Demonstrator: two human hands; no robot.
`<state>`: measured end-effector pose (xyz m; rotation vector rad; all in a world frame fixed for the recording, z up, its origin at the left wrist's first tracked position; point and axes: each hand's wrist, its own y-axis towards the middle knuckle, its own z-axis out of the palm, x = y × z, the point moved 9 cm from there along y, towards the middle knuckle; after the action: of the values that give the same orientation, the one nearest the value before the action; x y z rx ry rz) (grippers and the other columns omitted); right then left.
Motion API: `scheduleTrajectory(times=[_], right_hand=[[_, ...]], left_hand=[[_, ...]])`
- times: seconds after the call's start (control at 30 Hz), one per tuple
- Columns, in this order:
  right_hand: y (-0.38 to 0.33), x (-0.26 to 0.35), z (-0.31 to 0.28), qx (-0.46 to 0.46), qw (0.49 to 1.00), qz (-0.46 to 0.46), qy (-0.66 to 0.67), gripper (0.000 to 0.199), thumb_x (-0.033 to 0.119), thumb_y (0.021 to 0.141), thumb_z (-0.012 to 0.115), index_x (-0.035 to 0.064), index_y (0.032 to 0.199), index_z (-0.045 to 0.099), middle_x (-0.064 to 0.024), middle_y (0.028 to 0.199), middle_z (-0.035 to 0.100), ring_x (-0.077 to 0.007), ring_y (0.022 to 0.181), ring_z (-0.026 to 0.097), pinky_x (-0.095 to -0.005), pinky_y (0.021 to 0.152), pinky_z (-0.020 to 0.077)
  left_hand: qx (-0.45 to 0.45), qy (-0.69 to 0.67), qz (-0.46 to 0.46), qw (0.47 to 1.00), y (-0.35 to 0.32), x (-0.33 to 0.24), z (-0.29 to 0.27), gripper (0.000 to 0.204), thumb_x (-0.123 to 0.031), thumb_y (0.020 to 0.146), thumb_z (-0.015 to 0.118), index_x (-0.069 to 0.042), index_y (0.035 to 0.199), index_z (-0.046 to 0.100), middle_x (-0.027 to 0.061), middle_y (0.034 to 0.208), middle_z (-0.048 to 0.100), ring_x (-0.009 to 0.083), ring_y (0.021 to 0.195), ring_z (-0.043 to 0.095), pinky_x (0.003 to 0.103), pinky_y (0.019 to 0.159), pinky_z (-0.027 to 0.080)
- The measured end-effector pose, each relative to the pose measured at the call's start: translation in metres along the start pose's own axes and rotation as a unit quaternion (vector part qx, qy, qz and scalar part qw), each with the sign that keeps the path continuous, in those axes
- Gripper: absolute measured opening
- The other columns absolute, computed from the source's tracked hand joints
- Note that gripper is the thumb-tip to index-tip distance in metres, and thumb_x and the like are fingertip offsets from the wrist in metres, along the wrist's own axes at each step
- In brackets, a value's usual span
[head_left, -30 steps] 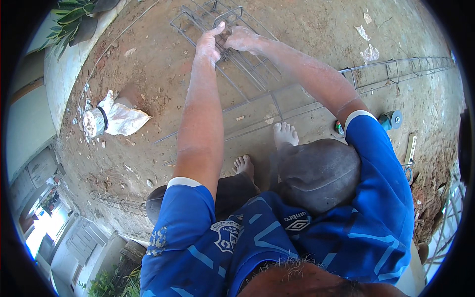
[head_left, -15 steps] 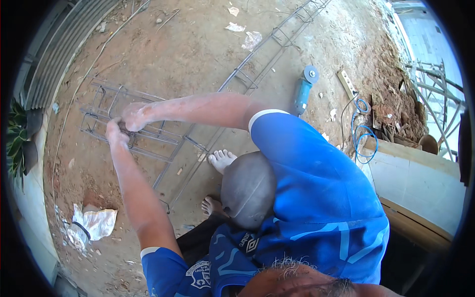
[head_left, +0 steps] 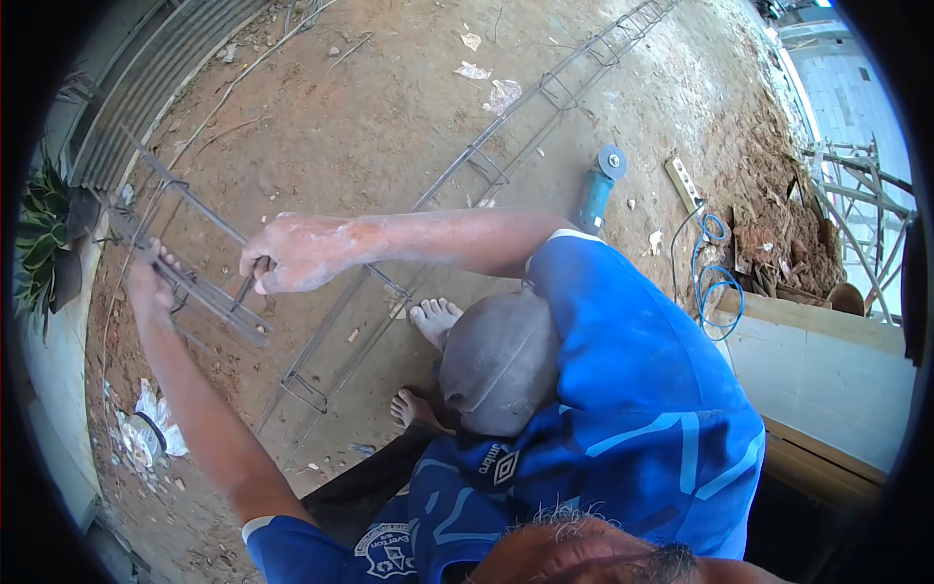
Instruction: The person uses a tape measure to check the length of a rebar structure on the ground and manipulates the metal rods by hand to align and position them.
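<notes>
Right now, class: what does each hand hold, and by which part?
The left hand grips the steel rebar cage by its long bars near one end. The right hand is closed on a small dark tool at the cage; which part cannot be told.

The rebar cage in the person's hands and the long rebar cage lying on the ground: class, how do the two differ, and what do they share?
The held rebar cage is lifted off the dirt, gripped by the left hand and right hand; the long rebar cage on the ground lies flat, untouched. The held one shows only a short stretch in view; the ground one runs far across the yard. Both are grey steel bars tied with rectangular stirrups.
</notes>
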<state>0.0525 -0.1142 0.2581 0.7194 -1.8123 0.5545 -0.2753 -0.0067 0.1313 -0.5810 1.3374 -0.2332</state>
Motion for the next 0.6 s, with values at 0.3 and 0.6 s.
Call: scheduleTrajectory(times=[0.3, 0.6], right_hand=[[-0.058, -0.058, -0.004, 0.023, 0.998, 0.01, -0.051, 0.035, 0.024, 0.086, 0.064, 0.0, 0.112, 0.067, -0.0188, 0.104, 0.071, -0.0301, 0.099, 0.069, -0.0389, 0.087, 0.053], [-0.054, -0.124, -0.058, -0.107, 0.984, 0.111, -0.086, 0.032, 0.023, 0.082, 0.064, 0.004, 0.107, 0.071, -0.0169, 0.103, 0.072, -0.032, 0.099, 0.069, -0.0404, 0.086, 0.053]], left_hand=[[-0.115, 0.148, 0.08, 0.979, -0.152, -0.076, -0.137, 0.02, -0.003, 0.092, 0.047, -0.006, 0.11, 0.056, 0.0002, 0.076, 0.052, 0.0113, 0.059, 0.05, 0.025, 0.053, 0.044], [-0.205, 0.314, 0.065, 0.925, -0.197, -0.088, -0.163, 0.038, -0.008, 0.087, 0.041, -0.003, 0.121, 0.057, 0.0029, 0.078, 0.056, 0.0112, 0.053, 0.052, 0.023, 0.048, 0.043]])
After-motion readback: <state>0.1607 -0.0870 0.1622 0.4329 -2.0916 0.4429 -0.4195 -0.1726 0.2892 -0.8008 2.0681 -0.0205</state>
